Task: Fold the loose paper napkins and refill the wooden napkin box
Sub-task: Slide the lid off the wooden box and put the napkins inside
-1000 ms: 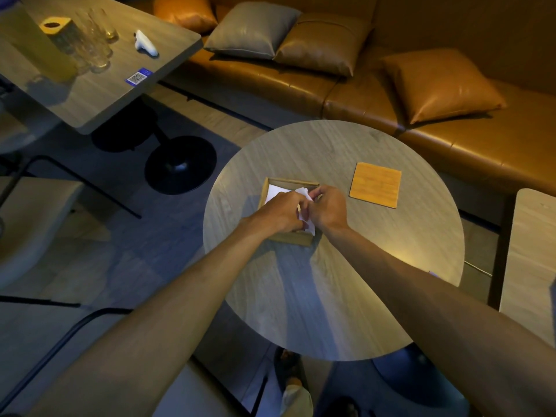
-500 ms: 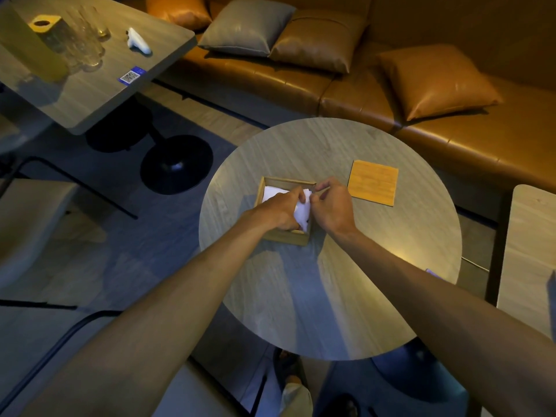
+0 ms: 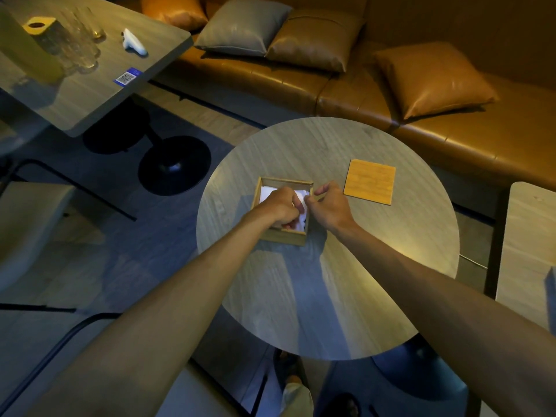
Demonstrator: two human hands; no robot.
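1. While both arms reached forward over the round surface point(image 3: 331, 296), the hands met at the wooden box point(image 3: 282, 236), which sat just ahead of them, a little left of the middle of the top.
2. The left hand point(image 3: 281, 207) was inside the box, fingers curled down onto the white napkins point(image 3: 266, 191) lying there, so it was the nearer hand to the stack; whether it pinched a sheet or only pressed could not be told.
3. The right hand point(image 3: 328, 203) rested at the box's right wall, fingers bent narrow, fingertips touching the paper's right edge beside the left hand.
4. The box looked about square, with no clear long axis; its open top faced up, so tucking the paper likely meant pushing straight down.
5. Farther right, well apart from the box, lay a flat wooden lid point(image 3: 370, 182).
6. Beyond stood a leather sofa point(image 3: 451, 145) with cushions point(image 3: 430, 76); to the far left, another table point(image 3: 90, 94) carried glasses point(image 3: 78, 40).
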